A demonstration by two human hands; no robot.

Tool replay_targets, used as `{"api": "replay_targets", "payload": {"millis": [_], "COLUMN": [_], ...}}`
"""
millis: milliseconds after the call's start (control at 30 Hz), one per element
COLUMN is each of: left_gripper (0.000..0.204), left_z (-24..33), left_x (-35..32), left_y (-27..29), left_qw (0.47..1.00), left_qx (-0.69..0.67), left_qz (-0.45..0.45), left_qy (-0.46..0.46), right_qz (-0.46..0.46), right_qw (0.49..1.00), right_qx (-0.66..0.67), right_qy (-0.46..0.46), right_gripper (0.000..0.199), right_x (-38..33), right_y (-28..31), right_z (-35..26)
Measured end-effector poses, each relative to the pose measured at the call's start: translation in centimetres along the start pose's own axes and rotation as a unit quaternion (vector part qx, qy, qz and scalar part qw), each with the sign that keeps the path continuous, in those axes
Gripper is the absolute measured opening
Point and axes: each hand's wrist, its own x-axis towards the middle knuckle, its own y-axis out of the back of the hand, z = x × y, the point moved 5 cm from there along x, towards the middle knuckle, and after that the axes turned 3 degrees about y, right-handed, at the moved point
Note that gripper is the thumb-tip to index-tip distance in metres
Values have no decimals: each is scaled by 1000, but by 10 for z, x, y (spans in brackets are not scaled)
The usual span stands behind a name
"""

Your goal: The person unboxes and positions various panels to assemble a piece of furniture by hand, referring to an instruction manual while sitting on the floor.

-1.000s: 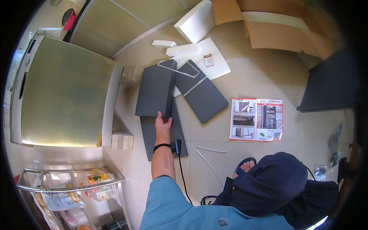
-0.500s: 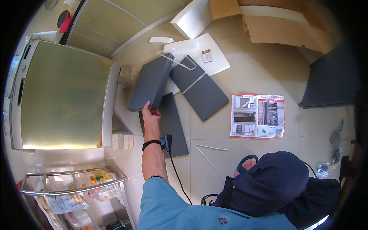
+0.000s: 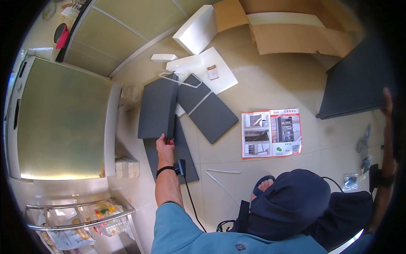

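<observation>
My left hand (image 3: 165, 145) is closed on the near corner of a thick dark grey stack of panels (image 3: 157, 106), thumb on top. Another dark grey panel (image 3: 187, 156) lies flat partly beneath it. Just right of the stack rests a grey panel with a white strip across it (image 3: 211, 114). Far to the right, my right hand (image 3: 387, 103) is at the edge of a large dark grey panel piece (image 3: 355, 86). Dim light and the picture's rim hide most of its fingers, so its grip cannot be made out.
A printed instruction sheet (image 3: 271, 133) lies on the floor. White foam pieces (image 3: 224, 76) and an open cardboard box (image 3: 296, 38) are beyond. Scissors (image 3: 363, 144) and a small clear bag (image 3: 350, 182) lie at right. A metal rack (image 3: 80, 224) and a white-edged appliance (image 3: 63, 118) stand left.
The stack in my left hand has turned straighter and come a little nearer. My right hand has come into view by the large panel at right. The whole view has shifted slightly.
</observation>
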Motion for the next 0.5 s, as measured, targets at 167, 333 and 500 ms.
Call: {"api": "replay_targets", "payload": {"millis": [167, 333, 500], "left_gripper": [14, 25, 46], "left_z": [-4, 0, -49], "left_x": [-8, -38, -107], "left_y": [-9, 2, -76], "left_qw": [1000, 966, 841], "left_qx": [-13, 139, 343], "left_qz": [15, 135, 17], "left_qy": [-21, -173, -418], "right_qz": [9, 10, 9], "right_qw": [1000, 999, 985], "right_qx": [-4, -36, -168], "right_qy": [12, 14, -35], "right_gripper": [42, 42, 76], "right_x": [0, 0, 15], "right_y": [5, -9, 9], "right_z": [-10, 11, 82]}}
